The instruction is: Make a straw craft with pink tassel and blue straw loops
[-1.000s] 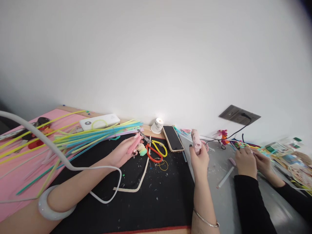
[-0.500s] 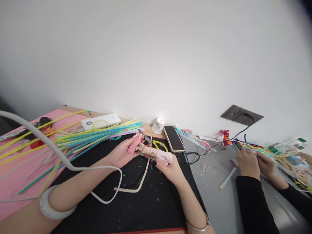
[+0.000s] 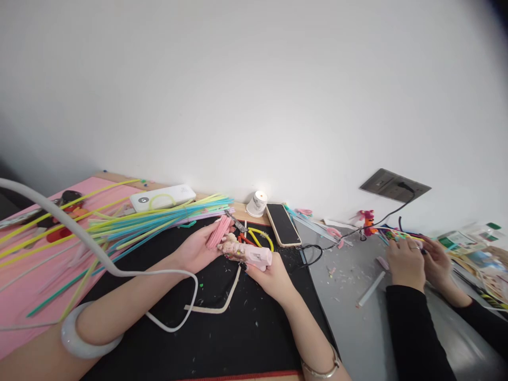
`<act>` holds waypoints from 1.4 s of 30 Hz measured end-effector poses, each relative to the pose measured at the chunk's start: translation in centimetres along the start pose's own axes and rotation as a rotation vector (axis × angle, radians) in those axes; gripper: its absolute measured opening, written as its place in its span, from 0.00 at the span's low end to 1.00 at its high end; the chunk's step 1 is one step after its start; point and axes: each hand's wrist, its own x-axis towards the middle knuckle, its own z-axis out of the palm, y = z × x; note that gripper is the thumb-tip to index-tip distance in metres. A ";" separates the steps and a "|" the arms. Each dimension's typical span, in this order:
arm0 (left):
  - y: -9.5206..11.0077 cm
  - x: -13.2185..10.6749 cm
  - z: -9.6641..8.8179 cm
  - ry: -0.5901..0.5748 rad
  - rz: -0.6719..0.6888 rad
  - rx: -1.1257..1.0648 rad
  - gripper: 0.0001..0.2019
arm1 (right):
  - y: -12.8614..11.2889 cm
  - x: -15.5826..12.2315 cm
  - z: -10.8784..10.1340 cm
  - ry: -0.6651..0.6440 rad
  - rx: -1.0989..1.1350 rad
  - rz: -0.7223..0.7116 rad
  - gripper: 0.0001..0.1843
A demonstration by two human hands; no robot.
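My left hand [image 3: 196, 250] lies palm up on the black mat [image 3: 238, 328], fingers curled round a short bundle of pink straw pieces [image 3: 218, 233]. My right hand [image 3: 270, 275] grips a pink glue gun [image 3: 250, 255], held sideways with its nozzle pointing left at the bundle. A black cord [image 3: 317, 251] trails from the gun toward the wall socket [image 3: 392, 185]. A pale bangle sits on my left wrist, a thin bracelet on my right.
Long coloured straws [image 3: 130, 219] fan over the mat and pink sheet [image 3: 27, 275]. A lit candle [image 3: 257, 203], phone [image 3: 282, 224], red and yellow scissors [image 3: 257, 238] and white power bank [image 3: 162, 197] lie behind. Another person's hands [image 3: 416, 262] in black sleeves work at right.
My right hand brought the glue gun from the grey surface at right over to the left hand, and its nozzle now sits against the pink bundle. The left hand stayed put.
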 end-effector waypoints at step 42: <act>-0.1 -0.2 0.2 0.096 -0.024 0.107 0.10 | 0.0 0.2 -0.3 0.184 -0.161 0.004 0.16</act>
